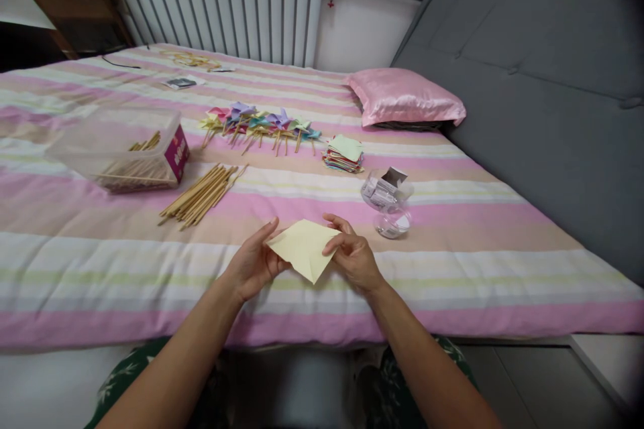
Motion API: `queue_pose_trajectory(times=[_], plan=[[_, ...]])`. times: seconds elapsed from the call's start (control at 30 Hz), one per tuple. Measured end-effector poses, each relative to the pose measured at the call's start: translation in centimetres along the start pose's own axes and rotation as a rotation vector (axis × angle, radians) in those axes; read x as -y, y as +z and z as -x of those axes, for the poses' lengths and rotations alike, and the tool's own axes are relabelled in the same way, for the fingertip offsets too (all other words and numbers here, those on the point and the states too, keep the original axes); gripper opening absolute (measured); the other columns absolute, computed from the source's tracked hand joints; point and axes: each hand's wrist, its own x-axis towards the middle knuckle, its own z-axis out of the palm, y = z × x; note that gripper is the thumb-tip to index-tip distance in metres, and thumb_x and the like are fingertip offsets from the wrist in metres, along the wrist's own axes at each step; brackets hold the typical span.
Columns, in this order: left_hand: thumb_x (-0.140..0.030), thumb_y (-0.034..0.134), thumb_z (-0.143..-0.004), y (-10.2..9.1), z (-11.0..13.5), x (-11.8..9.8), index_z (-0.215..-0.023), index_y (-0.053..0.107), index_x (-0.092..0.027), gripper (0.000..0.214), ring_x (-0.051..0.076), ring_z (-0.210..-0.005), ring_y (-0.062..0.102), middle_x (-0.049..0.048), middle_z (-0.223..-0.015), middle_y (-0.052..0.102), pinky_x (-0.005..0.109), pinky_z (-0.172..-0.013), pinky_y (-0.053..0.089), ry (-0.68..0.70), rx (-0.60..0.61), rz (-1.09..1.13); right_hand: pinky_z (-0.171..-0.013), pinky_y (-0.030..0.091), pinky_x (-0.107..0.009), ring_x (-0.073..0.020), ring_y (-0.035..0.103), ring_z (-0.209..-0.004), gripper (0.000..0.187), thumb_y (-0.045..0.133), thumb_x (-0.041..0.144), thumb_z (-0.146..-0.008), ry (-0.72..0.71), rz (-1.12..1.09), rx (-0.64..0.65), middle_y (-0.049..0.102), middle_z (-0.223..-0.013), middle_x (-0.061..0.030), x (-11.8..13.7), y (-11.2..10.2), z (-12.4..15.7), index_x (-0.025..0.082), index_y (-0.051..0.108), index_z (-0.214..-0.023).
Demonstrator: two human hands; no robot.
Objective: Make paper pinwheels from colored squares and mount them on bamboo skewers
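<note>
A pale yellow paper sheet (304,247), folded into a pointed shape, is held between both hands above the near edge of the striped bed (453,268). My left hand (253,260) grips its left corner, thumb on top. My right hand (353,256) pinches its right edge with thumb and fingers. Further back lie a row of finished coloured paper pinwheels (259,124) on sticks, a stack of coloured paper squares (343,153) and a bundle of loose wooden sticks (200,195).
A clear plastic box (121,147) holding more sticks sits at the left. A small clear jar (388,200) lies on its side to the right of my hands. A pink pillow (405,97) rests by the grey headboard (543,80). A radiator (216,3) runs along the far wall.
</note>
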Motion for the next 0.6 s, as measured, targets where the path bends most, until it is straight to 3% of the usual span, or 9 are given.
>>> queue_pose_trajectory(times=[0.17,0.3,0.6], plan=[[-0.028,0.068,-0.074,-0.6,-0.2,0.1,-0.088,0.07,-0.012,0.022,0.017,-0.07,0.064,0.0087,-0.086,0.072,0.023,-0.062,0.05,0.038,-0.064,-0.133,-0.098,0.037,-0.038,-0.0231,0.046,-0.12,0.011,0.071,0.027,-0.072,0.027,0.03,0.119,0.051,-0.126,-0.0061,0.5,-0.3,0.1,0.023,0.07,-0.061],[-0.03,0.074,-0.067,-1.1,-0.4,0.5,-0.092,0.07,-0.009,0.033,0.017,-0.065,0.063,0.0117,-0.079,0.072,0.022,-0.058,0.046,-0.005,0.016,-0.325,-0.098,0.038,-0.039,-0.0242,0.046,-0.121,0.011,0.07,0.025,-0.072,0.055,0.075,0.186,0.053,-0.124,-0.0058,0.8,-0.4,0.2,0.024,0.071,-0.061],[-0.032,0.078,-0.061,-1.1,-0.2,0.6,-0.093,0.07,-0.007,0.041,0.017,-0.059,0.06,0.0113,-0.075,0.071,0.024,-0.056,0.042,0.017,0.036,-0.431,-0.096,0.039,-0.037,-0.024,0.046,-0.121,0.007,0.07,0.021,-0.071,0.065,0.066,0.18,0.054,-0.122,-0.0065,0.7,-0.3,0.3,0.024,0.071,-0.064]])
